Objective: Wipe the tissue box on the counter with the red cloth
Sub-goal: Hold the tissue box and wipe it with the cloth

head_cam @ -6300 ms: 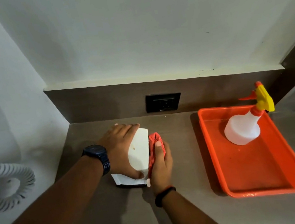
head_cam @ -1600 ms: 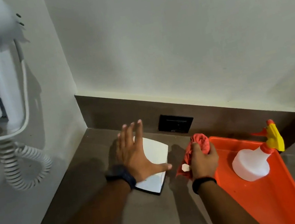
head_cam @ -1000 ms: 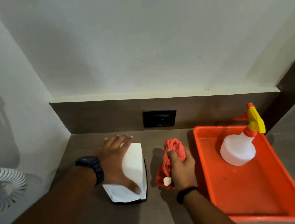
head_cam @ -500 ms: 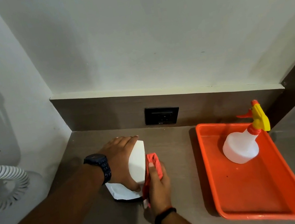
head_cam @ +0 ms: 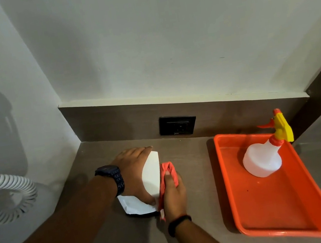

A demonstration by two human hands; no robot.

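The white tissue box (head_cam: 152, 175) stands on the brown counter (head_cam: 194, 162), near the back left corner. My left hand (head_cam: 134, 174) lies over its top and left side and grips it, thumb at the near end. My right hand (head_cam: 174, 195) holds the bunched red cloth (head_cam: 169, 173) and presses it flat against the box's right side. A white tissue or flap (head_cam: 134, 207) sticks out at the box's near left base.
An orange tray (head_cam: 275, 204) sits to the right with a white spray bottle (head_cam: 262, 159) with a yellow and orange trigger in it. A black wall socket (head_cam: 177, 125) is on the back panel. A white coiled cord (head_cam: 2, 196) hangs on the left wall.
One second ago my right hand held the cloth apart from the box; it has moved left and set the cloth against the box's right side. My left hand stays on the box.
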